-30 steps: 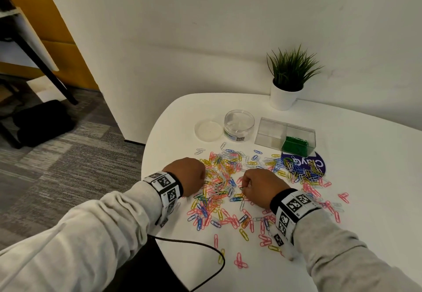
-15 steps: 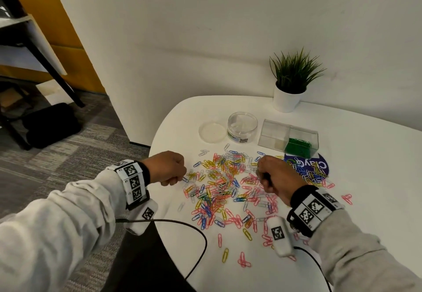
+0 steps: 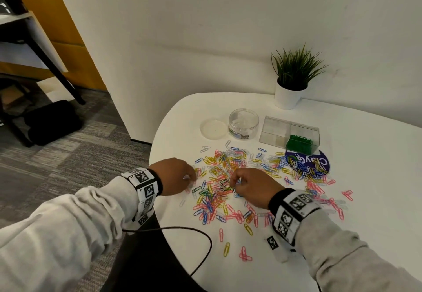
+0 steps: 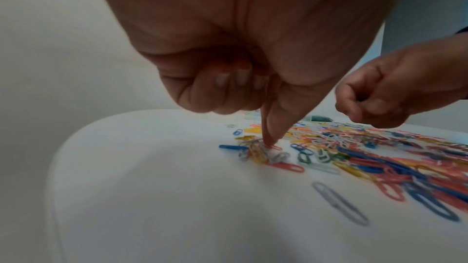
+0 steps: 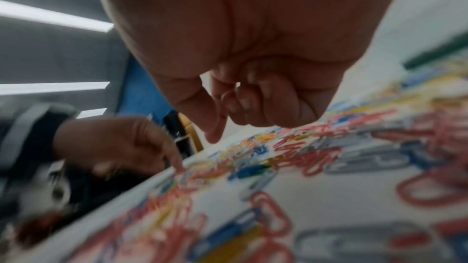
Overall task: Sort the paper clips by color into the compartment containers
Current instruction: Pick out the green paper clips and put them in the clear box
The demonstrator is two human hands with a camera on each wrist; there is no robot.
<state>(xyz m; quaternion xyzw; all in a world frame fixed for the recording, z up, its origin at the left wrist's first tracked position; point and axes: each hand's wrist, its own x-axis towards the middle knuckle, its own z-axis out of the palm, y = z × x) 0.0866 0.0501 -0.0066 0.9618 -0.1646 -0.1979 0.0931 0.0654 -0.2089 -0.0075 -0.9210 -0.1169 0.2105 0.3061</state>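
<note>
Several coloured paper clips (image 3: pixel 219 186) lie scattered over the white table (image 3: pixel 365 177). A clear compartment container (image 3: pixel 277 131) stands behind them, with green clips (image 3: pixel 299 144) in its right compartment. My left hand (image 3: pixel 189 178) is at the pile's left edge; its thumb and forefinger (image 4: pixel 272 137) come down together onto a clip there, the other fingers curled. My right hand (image 3: pixel 235 183) hovers over the middle of the pile, fingers curled, and a thin pale clip loop (image 5: pixel 228 95) shows between thumb and fingers.
A round clear jar (image 3: pixel 243 123) and its lid (image 3: pixel 213 128) stand left of the container. A potted plant (image 3: pixel 294 79) is at the back by the wall. A blue round sticker (image 3: pixel 308 161) lies under some clips. A black cable (image 3: pixel 182 230) hangs off the near edge.
My left hand has come in from beyond the table's left edge onto the pile. My right hand has moved left from near the blue sticker to the pile's middle.
</note>
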